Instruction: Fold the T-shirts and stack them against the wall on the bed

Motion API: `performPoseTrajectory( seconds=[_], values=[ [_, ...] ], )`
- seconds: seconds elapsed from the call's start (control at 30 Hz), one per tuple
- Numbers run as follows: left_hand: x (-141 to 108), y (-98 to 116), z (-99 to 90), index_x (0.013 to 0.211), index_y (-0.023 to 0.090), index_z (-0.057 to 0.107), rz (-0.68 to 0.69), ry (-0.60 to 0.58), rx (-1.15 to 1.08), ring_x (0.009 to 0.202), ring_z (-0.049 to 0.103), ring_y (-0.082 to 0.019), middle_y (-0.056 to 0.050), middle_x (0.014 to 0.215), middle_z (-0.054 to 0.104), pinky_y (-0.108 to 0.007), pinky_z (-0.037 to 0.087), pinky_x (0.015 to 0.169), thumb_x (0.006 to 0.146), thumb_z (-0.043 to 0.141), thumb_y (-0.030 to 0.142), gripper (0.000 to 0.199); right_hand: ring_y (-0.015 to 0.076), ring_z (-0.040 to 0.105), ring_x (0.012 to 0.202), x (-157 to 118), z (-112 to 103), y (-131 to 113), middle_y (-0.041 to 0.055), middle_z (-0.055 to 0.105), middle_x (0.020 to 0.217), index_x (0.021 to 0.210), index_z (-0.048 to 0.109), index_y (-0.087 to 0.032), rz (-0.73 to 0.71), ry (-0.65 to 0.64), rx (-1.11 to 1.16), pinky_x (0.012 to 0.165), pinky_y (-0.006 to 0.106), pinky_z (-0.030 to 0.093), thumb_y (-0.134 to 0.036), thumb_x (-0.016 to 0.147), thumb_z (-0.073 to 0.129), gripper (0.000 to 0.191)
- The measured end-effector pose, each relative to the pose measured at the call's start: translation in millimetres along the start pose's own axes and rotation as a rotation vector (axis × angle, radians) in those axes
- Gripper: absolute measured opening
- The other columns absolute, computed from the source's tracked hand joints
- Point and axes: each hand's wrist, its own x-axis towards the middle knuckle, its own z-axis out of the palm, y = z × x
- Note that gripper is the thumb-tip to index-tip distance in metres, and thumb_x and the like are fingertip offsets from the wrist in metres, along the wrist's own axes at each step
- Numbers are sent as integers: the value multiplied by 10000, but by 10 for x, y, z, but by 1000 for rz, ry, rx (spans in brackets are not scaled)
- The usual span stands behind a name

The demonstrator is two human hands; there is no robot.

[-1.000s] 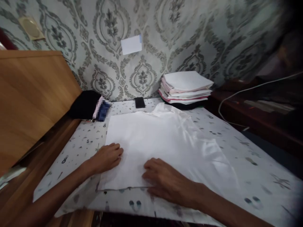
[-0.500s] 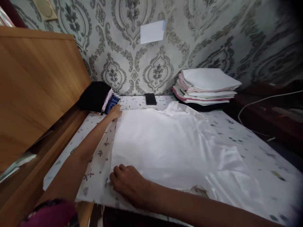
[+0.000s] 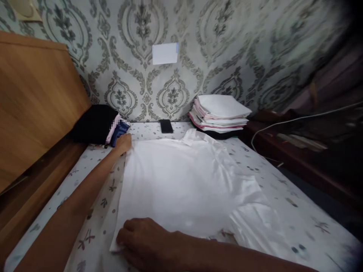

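A white T-shirt lies spread over the patterned sheet, its hem to the left and its sleeves and collar to the right. My left hand is closed on the far corner of the hem, beside a dark blue folded garment. Closer to me, my right hand grips the near corner of the hem with curled fingers. The cloth between both hands looks mostly smooth, while wrinkles show around the sleeves. Parts of the fingertips are hidden.
Folded clothes are stacked at the back right. A black folded garment sits at the back left by a wooden panel. Between them lies a black phone-like object. A white cable hangs at the right.
The camera view has turned right and shifted. Both hands keep hold of the hem corners, and the hem looks pulled straighter toward me at the near corner.
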Motion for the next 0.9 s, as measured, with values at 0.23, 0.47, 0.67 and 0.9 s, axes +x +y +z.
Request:
performPoseTrajectory(
  seconds=[0.23,0.47,0.67,0.9],
  values=[
    [-576,599,292,1353,141,492,452,42,-167,1321,484,-258,-163,1404,537,-429,375,1131,968,399,303,428,218,641,1098,-504,-478,774,149,695,1168,1209,632,-99,154,287,-73,978,346,486,-235,997,464,303],
    [-956,454,522,1476,218,430,435,-81,-86,1492,322,-262,-122,1594,394,-529,260,1208,1013,312,480,544,296,427,1418,-1582,-763,2094,201,490,1504,1400,531,-114,654,445,-346,1153,520,347,-309,1010,440,445],
    [-861,309,434,1400,198,509,392,-22,-45,1448,393,-276,-135,1541,466,-505,319,1184,1012,314,468,512,319,569,1245,-2065,-1059,2421,225,634,1287,1157,666,-84,958,566,-423,1095,480,404,-207,970,422,331],
    [-436,1411,317,1307,160,517,577,-21,-146,1296,499,-269,-143,1384,554,-447,426,1093,997,393,379,399,250,604,1127,-1730,-1209,2615,140,707,1137,1059,694,-124,840,627,-333,1005,342,448,-153,953,446,272]
  ],
)
